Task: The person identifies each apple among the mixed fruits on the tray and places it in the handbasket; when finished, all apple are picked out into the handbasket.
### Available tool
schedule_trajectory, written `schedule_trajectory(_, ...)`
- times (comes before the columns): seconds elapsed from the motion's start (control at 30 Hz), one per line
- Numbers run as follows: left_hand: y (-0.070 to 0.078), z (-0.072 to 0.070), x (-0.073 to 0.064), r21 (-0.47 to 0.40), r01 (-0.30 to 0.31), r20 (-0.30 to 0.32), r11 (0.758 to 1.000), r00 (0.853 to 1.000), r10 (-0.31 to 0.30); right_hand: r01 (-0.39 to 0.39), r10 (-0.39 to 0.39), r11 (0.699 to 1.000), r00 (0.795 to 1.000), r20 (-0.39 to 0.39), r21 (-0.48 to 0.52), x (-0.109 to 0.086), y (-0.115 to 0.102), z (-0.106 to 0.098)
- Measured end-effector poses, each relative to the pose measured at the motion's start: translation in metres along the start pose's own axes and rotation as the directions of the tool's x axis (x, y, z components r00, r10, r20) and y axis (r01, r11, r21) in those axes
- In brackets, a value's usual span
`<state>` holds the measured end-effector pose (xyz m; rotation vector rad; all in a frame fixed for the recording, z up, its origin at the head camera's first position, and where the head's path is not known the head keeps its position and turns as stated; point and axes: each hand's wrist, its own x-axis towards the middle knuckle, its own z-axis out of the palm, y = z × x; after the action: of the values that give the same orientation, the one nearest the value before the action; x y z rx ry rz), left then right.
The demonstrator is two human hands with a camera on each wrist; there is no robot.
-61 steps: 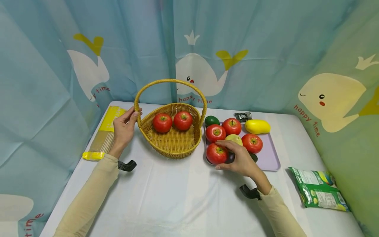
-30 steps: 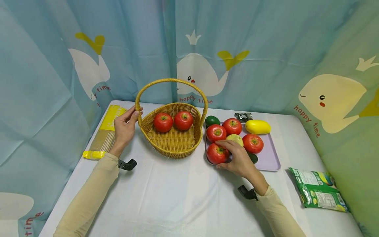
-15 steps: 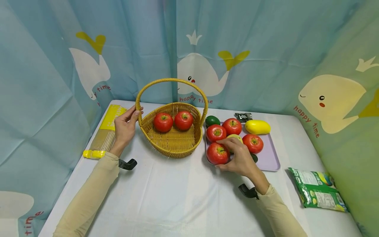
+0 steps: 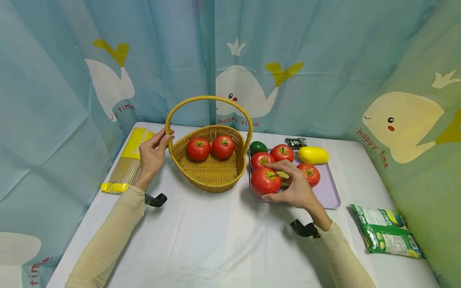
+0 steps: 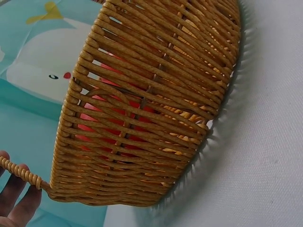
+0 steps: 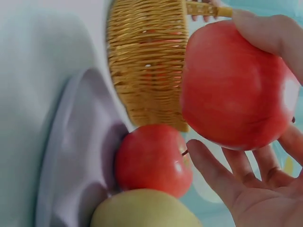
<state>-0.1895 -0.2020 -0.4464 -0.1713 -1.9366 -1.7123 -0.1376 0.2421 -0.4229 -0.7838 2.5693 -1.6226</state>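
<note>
My left hand [image 4: 152,156] pinches the left base of the arched handle on a yellow wicker basket [image 4: 209,185], which stands on the white table. Inside the basket, toward its back, sit two red apples [image 4: 223,147]. My right hand [image 4: 297,188] grips another red apple [image 4: 265,181] between thumb and fingers; the right wrist view shows this apple [image 6: 236,85] raised above the lilac tray [image 6: 78,142]. Still on the tray are several red apples [image 4: 282,153] and a pale yellow-green fruit [image 6: 144,210], partly hidden behind my right hand in the head view.
A dark green fruit [image 4: 258,147] and a yellow mango-like fruit [image 4: 313,155] lie at the tray's back corners, with a small black packet [image 4: 296,143] behind. Left of the basket lies a yellow pasta pack [image 4: 126,160]. A green snack bag [image 4: 386,231] rests at the right. Patterned curtains [image 4: 173,60] enclose the table.
The right hand has closed on the front apple and lifted it slightly off the tray. My left hand stays at the basket handle, and the basket has not moved.
</note>
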Motion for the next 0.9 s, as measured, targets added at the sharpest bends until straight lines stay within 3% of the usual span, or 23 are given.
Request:
schedule_trajectory(0.1, 0.000, 0.000, 0.000, 0.011, -0.005, -0.003, 1.000, 1.000, 0.005, -0.029, 0.029, 0.999, 0.999, 0.021, 0.038, 0.005, -0.003, -0.003)
schedule_trajectory(0.27, 0.001, 0.001, 0.000, 0.022, -0.010, -0.005, 1.000, 1.000, 0.010, -0.070, 0.068, 0.997, 0.995, 0.076, 0.019, 0.014, -0.008, -0.006)
schedule_trajectory(0.43, 0.002, 0.001, 0.000, 0.011, -0.013, 0.001, 1.000, 1.000, 0.013, -0.078, 0.070, 0.996, 0.990, 0.126, 0.054, 0.020, -0.009, -0.006)
schedule_trajectory(0.9, 0.000, 0.001, -0.001, 0.001, -0.021, -0.002, 1.000, 1.000, 0.021, -0.048, 0.032, 0.989, 0.993, 0.113, 0.138, 0.042, -0.012, -0.003)
